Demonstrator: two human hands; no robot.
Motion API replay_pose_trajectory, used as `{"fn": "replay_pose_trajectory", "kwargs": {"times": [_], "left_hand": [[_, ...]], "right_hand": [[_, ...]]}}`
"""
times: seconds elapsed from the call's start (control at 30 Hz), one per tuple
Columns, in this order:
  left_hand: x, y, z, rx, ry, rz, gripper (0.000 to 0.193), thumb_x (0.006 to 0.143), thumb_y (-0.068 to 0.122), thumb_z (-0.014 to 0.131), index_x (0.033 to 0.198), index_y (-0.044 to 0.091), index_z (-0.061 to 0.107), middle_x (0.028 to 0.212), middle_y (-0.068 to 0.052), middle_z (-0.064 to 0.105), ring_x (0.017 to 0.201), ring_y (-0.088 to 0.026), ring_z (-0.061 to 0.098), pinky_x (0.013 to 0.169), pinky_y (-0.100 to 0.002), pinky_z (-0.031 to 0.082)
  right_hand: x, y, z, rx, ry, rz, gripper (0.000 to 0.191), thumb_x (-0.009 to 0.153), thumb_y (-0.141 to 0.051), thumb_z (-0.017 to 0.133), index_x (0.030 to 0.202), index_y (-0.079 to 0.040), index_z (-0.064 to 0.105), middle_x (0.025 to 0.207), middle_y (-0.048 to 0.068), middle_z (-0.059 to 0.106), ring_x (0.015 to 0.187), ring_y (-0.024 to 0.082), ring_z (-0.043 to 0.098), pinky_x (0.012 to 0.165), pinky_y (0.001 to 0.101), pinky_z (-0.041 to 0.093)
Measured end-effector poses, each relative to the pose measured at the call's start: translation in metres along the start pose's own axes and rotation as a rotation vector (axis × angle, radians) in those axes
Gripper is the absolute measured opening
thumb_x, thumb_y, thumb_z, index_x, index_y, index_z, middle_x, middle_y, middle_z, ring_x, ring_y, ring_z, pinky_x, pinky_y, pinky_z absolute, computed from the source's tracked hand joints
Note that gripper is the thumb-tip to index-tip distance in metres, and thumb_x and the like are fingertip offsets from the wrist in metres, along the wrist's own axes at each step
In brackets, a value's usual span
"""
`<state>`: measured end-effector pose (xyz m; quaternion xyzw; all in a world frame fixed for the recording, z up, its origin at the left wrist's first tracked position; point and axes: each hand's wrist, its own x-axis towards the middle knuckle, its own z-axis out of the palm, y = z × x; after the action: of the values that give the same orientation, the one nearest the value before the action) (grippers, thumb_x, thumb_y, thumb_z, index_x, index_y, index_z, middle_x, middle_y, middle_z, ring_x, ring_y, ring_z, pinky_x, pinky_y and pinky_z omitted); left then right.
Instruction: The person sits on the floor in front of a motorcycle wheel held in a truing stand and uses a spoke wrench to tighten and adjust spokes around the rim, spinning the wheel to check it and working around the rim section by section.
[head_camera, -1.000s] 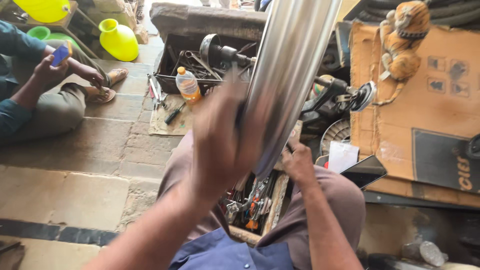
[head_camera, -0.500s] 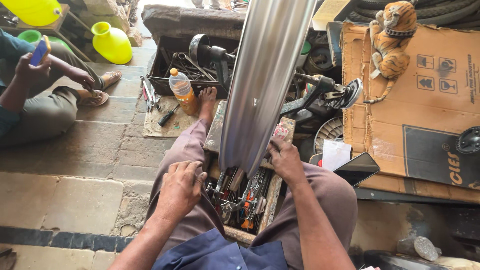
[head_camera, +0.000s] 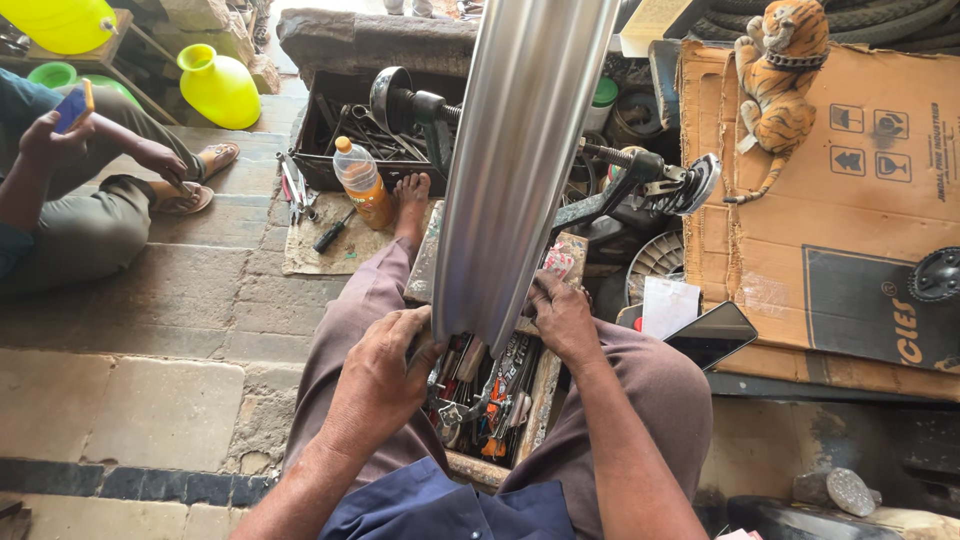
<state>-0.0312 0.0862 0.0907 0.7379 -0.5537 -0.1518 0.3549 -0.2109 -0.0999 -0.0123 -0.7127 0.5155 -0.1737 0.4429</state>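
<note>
A long curved strip of shiny sheet metal (head_camera: 520, 160) slopes from the top of the view down to my lap. My left hand (head_camera: 385, 375) grips its lower left edge. My right hand (head_camera: 562, 318) holds its lower right edge, fingers curled under the metal. Beneath the strip, between my knees, sits a wooden toolbox (head_camera: 490, 400) with several pliers and wrenches. My bare left foot (head_camera: 410, 200) rests beside the strip.
A plastic bottle of orange liquid (head_camera: 362, 180) and loose tools lie on a mat ahead. A black tray of tools (head_camera: 340, 130) is behind it. A phone (head_camera: 712, 335) rests on my right knee. Cardboard box (head_camera: 850, 200) with a toy tiger at right. Another person sits at left holding a phone (head_camera: 75, 105).
My left hand came down from the raised, blurred position onto my knee and now grips the strip's lower left edge. The strip has settled lower and steadier.
</note>
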Motion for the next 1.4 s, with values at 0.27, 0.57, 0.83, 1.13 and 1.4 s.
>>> {"fn": "replay_pose_trajectory", "kwargs": {"times": [0.27, 0.57, 0.83, 1.13, 1.4], "left_hand": [[0.006, 0.032, -0.015, -0.116, -0.001, -0.011, 0.026, 0.090, 0.016, 0.072, 0.114, 0.007, 0.066, 0.107, -0.013, 0.072, 0.102, -0.032, 0.073, 0.088, -0.040, 0.057], [0.008, 0.040, -0.018, -0.165, 0.010, 0.067, 0.025, 0.088, 0.015, 0.074, 0.111, 0.006, 0.068, 0.106, -0.014, 0.073, 0.103, -0.032, 0.071, 0.088, -0.041, 0.057], [0.008, 0.039, -0.016, -0.136, 0.020, 0.082, 0.022, 0.089, 0.015, 0.074, 0.108, 0.006, 0.070, 0.104, -0.013, 0.074, 0.102, -0.031, 0.072, 0.089, -0.041, 0.056], [0.008, 0.038, -0.016, -0.117, 0.048, 0.132, 0.019, 0.089, 0.011, 0.072, 0.107, 0.006, 0.070, 0.104, -0.013, 0.074, 0.103, -0.032, 0.071, 0.089, -0.042, 0.056], [0.006, 0.030, -0.009, -0.096, 0.081, 0.143, 0.016, 0.090, 0.011, 0.071, 0.106, 0.006, 0.070, 0.099, -0.013, 0.074, 0.094, -0.032, 0.072, 0.082, -0.042, 0.057]], "right_hand": [[-0.002, -0.003, 0.001, 0.008, -0.037, 0.079, 0.029, 0.102, -0.031, 0.059, 0.124, -0.017, 0.071, 0.090, 0.010, 0.078, 0.083, 0.018, 0.075, 0.080, 0.0351, 0.062], [0.001, 0.004, 0.002, -0.053, 0.015, -0.020, 0.030, 0.101, -0.034, 0.058, 0.121, -0.015, 0.071, 0.092, 0.010, 0.078, 0.086, 0.022, 0.077, 0.084, 0.0391, 0.061], [0.000, 0.003, 0.004, -0.037, -0.015, 0.009, 0.030, 0.102, -0.035, 0.055, 0.122, -0.019, 0.070, 0.091, 0.007, 0.078, 0.086, 0.018, 0.077, 0.084, 0.0375, 0.063], [-0.002, -0.005, 0.002, -0.024, -0.041, 0.100, 0.031, 0.102, -0.037, 0.055, 0.123, -0.020, 0.070, 0.088, 0.008, 0.078, 0.083, 0.017, 0.077, 0.082, 0.0373, 0.063], [-0.004, -0.004, 0.002, 0.001, -0.011, 0.010, 0.028, 0.102, -0.033, 0.056, 0.121, -0.018, 0.071, 0.092, 0.007, 0.079, 0.085, 0.017, 0.077, 0.082, 0.0360, 0.063]]}}
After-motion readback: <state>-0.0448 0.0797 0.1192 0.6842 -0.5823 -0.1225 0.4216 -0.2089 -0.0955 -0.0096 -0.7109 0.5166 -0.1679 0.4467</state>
